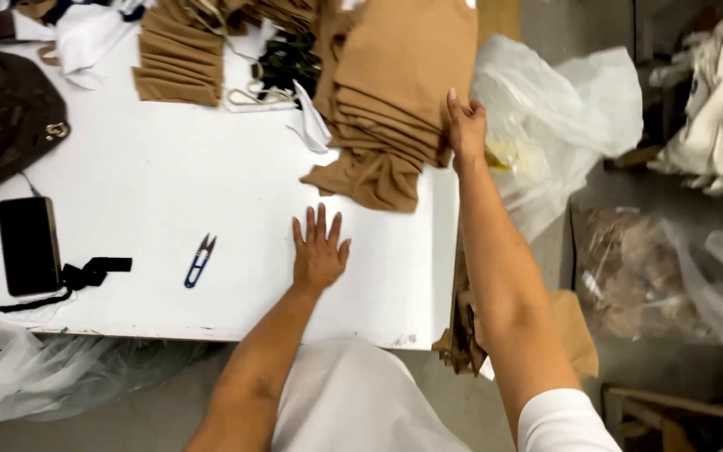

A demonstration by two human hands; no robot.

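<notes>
The left hand (320, 251) lies flat, fingers spread, on the white bench (169, 184). The right hand (465, 125) presses open against the edge of a stack of tan fabric pieces (395, 100) at the bench's far right corner. Blue thread snips (200, 260) lie left of the left hand.

I have a single view, from the head camera, looking steeply down over the near edge of the white worktop (169, 184). It sits close, at arm's reach, facing away from the body. The floor shows along the right side and beneath the near edge.
</notes>
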